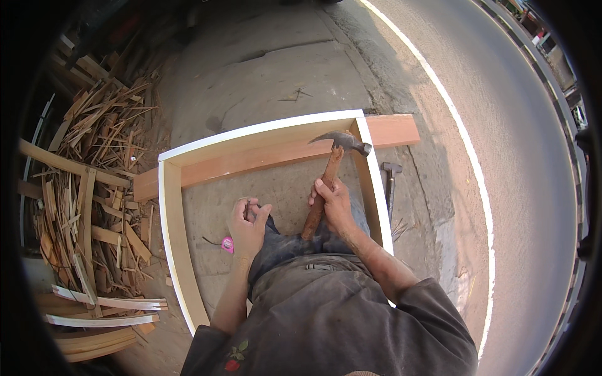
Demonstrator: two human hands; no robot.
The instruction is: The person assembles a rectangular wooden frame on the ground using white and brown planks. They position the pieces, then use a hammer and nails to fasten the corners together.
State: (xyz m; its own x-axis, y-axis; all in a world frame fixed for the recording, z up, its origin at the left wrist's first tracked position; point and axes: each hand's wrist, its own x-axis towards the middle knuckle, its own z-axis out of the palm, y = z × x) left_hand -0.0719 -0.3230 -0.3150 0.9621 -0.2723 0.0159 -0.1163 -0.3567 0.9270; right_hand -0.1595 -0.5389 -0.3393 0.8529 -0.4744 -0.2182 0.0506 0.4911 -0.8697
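My right hand (334, 203) is wrapped round the worn wooden handle of a claw hammer (331, 168). Its dark metal head is up, near the far right corner of a rectangular wooden frame (263, 128) with white edges. My left hand (249, 219) hovers inside the frame with its fingers curled in toward the thumb; whatever they may hold is too small to make out. Just below that hand, a pink tape measure (227, 244) lies on the ground. A reddish plank (251, 158) runs beneath the far side of the frame and sticks out at both ends.
A second hammer (391, 188) lies outside the frame's right side. Heaped wood scraps (94, 207) fill the left, with curved white-edged boards (106, 319) nearer me. Past the concrete pavement (251, 75), a road (520, 156) with a white line runs along the right.
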